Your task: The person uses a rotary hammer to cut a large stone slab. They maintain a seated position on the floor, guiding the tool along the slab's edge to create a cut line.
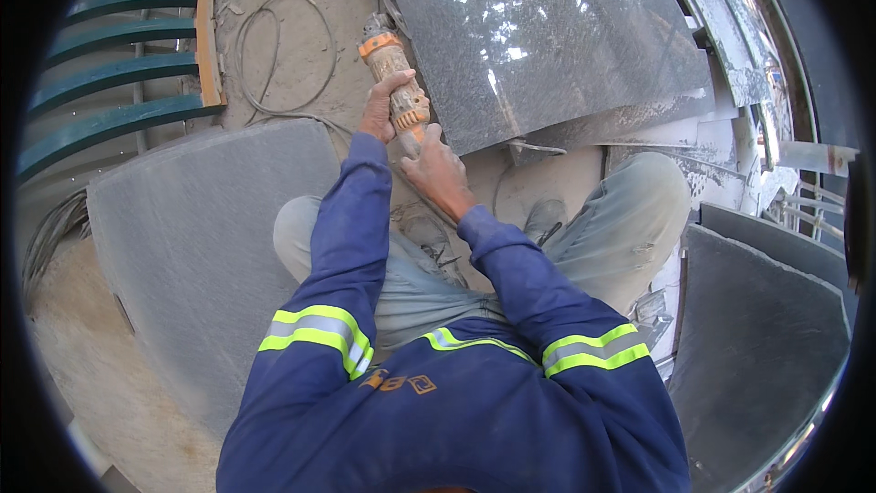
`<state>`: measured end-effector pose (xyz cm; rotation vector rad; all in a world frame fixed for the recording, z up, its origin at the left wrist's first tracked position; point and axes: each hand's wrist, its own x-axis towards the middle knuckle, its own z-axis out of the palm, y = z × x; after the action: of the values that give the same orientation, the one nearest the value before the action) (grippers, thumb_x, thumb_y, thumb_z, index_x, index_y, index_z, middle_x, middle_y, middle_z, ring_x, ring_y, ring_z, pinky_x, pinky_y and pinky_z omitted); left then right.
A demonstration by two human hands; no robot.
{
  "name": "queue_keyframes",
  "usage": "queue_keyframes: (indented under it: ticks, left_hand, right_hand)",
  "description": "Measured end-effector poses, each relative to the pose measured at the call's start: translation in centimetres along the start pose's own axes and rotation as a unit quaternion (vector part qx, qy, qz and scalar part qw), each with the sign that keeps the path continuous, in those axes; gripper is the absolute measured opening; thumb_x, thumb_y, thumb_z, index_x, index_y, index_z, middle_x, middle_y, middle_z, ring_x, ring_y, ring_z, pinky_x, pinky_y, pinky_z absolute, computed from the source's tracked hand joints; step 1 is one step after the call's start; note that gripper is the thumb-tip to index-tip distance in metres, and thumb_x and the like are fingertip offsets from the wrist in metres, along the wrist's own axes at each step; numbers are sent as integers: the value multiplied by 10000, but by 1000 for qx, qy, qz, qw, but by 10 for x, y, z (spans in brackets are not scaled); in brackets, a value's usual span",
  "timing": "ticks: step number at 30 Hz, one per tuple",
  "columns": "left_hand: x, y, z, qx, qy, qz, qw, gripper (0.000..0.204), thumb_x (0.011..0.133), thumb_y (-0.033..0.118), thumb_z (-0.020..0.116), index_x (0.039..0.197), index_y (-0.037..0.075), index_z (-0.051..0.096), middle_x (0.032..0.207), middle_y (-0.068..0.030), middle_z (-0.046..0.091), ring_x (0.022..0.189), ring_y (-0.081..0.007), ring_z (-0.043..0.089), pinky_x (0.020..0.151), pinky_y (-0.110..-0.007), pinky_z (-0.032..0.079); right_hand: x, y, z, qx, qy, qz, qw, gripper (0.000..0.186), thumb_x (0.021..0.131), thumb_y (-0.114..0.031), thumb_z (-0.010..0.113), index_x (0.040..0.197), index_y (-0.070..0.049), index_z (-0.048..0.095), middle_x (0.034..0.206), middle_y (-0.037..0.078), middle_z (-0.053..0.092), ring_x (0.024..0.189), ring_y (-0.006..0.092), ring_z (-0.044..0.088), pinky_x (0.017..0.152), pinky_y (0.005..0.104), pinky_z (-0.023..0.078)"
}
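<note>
My left hand (381,105) is wrapped round the upper body of a dusty orange angle grinder (391,64). My right hand (429,164) grips its rear end, lower down, with the cord running beneath. The grinder's head lies at the left edge of a large polished dark stone slab (534,41); whether it touches the stone, I cannot tell. The grinder's underside is hidden.
A grey stone slab (201,219) lies at left, below dark green slats (119,68) and a looped cable (324,59). More dark slabs (757,338) lie at right, near metal rails (812,155). My knees are bent around the dusty floor.
</note>
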<state>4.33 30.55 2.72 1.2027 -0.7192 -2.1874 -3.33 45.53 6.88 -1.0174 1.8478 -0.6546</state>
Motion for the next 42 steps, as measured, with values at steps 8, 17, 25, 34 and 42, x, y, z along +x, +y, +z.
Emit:
queue_keyframes:
  ticks: [8, 17, 25, 34, 42]
  left_hand:
    - [14, 1, -4, 8, 9, -4, 1000, 348, 828, 219, 727, 1037, 31, 522, 814, -141, 621, 657, -240, 674, 577, -369, 607]
    - [27, 5, -10, 6, 4, -13, 1000, 357, 817, 240, 727, 1032, 35, 529, 814, -139, 618, 642, -244, 668, 568, -369, 605]
    - [11, 0, -3, 22, 15, -24, 999, 370, 805, 252, 728, 1026, 25, 536, 817, -144, 624, 646, -248, 674, 574, -385, 608]
    - [13, -1, -9, 38, 21, -19, 999, 386, 798, 251, 731, 1025, 11, 531, 806, -139, 630, 652, -259, 688, 588, -392, 616]
    - [23, 3, -8, 26, 9, -21, 999, 376, 798, 244, 725, 1028, 16, 533, 790, -124, 620, 632, -239, 670, 590, -382, 609]
  right_hand:
    - [12, 4, 2, 13, 14, -29, 999, 447, 827, -195, 690, 1085, 7, 387, 981, 340, 672, 964, 513, 665, 855, 556, 526]
    - [25, 5, 7, 29, 5, -22, 999, 461, 801, -202, 660, 1089, 15, 373, 1009, 369, 647, 988, 540, 641, 870, 576, 500]
    - [7, 3, 3, 20, -2, -1, 1000, 444, 822, -186, 660, 1116, 13, 393, 1010, 332, 676, 994, 496, 671, 880, 560, 516]
    - [4, 2, 2, 24, -2, -11, 1000, 472, 829, -193, 695, 1114, 12, 380, 998, 334, 677, 978, 493, 676, 859, 554, 530]
    - [17, 5, 5, 28, 9, -27, 999, 465, 837, -193, 695, 1114, 11, 383, 1013, 341, 674, 995, 497, 670, 868, 550, 529]
